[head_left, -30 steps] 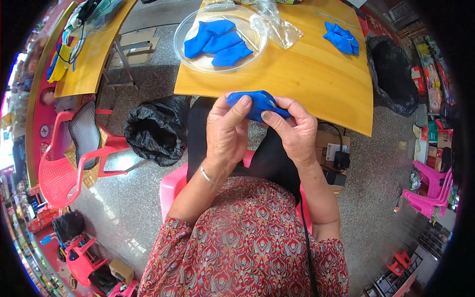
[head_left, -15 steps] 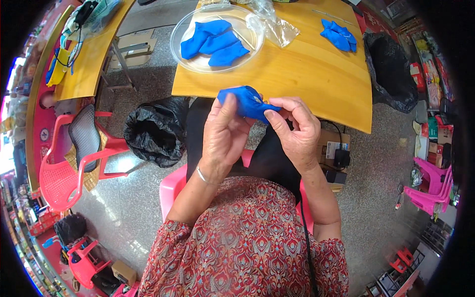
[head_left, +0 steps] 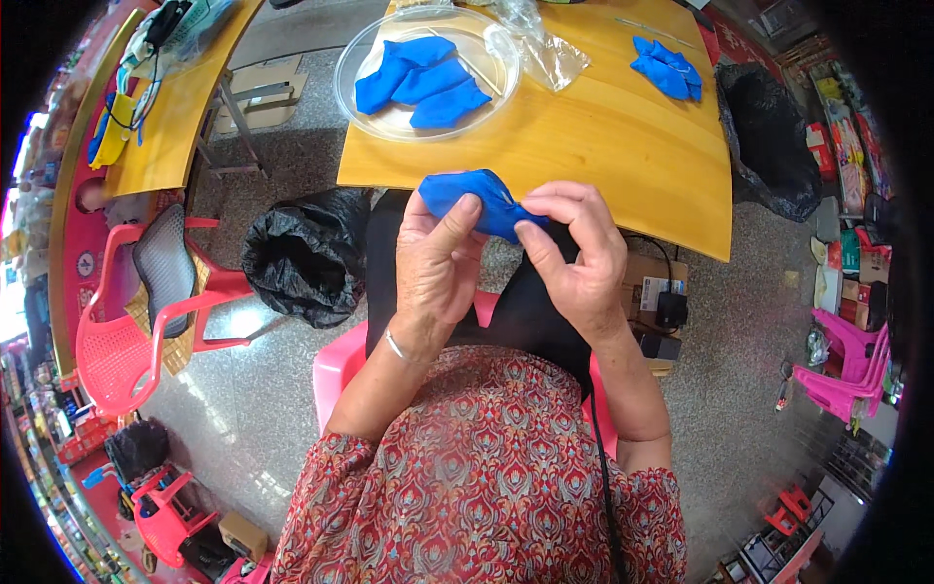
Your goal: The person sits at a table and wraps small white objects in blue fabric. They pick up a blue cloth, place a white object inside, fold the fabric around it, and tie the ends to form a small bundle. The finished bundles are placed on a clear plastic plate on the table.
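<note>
A small blue cloth piece (head_left: 479, 198), puffed like a little pouch, is held up just past the table's near edge. My left hand (head_left: 438, 248) grips its left part, thumb on top and fingers underneath. At its right end, gathered to a narrow tip, the thumb and forefinger of my right hand (head_left: 579, 243) pinch the cloth. Beyond my hands, a round clear plastic tray (head_left: 350, 73) holds several flat blue cloth pieces (head_left: 428, 83) and a thin pale stick (head_left: 481, 73). Whether a needle or thread is in my fingers cannot be seen.
The yellow wooden table (head_left: 603, 146) also bears a crumpled clear bag (head_left: 555, 60) and a blue gathered cloth bundle (head_left: 667, 68). Black bin bags stand left (head_left: 304, 258) and right (head_left: 769, 141). A red plastic chair (head_left: 122, 355) is at left, a cardboard box (head_left: 647, 282) under the table.
My right fingers have moved slightly left, closer to my left hand. The cloth's stretched right end is drawn in, and the pale patch in its fold no longer shows as clearly.
</note>
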{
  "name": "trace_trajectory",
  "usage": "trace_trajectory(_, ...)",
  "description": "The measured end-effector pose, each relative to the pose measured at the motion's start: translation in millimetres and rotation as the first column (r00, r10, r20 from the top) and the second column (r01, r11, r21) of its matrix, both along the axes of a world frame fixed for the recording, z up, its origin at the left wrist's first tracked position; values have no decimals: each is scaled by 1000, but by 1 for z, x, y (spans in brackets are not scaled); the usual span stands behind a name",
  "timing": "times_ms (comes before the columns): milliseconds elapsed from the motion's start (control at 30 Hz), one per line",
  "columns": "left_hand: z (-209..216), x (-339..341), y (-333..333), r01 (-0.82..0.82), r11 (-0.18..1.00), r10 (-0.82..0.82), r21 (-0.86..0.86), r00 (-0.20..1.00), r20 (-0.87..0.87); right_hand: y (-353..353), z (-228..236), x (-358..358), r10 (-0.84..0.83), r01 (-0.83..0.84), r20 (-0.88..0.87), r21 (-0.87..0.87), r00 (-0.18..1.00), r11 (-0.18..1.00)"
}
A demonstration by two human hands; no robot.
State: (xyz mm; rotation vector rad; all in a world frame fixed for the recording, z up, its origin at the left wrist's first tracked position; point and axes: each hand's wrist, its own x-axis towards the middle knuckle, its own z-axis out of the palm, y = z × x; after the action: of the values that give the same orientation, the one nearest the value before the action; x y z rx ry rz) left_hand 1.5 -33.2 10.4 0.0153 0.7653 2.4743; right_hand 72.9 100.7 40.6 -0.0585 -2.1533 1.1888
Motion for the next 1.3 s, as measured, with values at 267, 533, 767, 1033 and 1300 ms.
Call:
trace_trajectory(267,17,6,-1,-56,978,4,-199,968,-252,1,10,-7,93,-93,22,21,995,995)
trace_trajectory(533,29,0,-4,69,980,-127,-185,938,-323,8,-4,-3,245,-227,34,-272,969,935)
trace_trajectory(767,32,-1,-5,176,978,-195,-117,963,-186,9,-7,0,410,-384,-35,-434,911,815)
trace_trajectory(1033,26,8,-5,203,946,-247,-252,956,-157,11,-6,-2,381,-314,51,-473,923,823)
trace_trajectory(1300,24,6,-2,260,950,-269,-171,963,-31,9,-10,-2,321,-247,-61,-777,945,579)
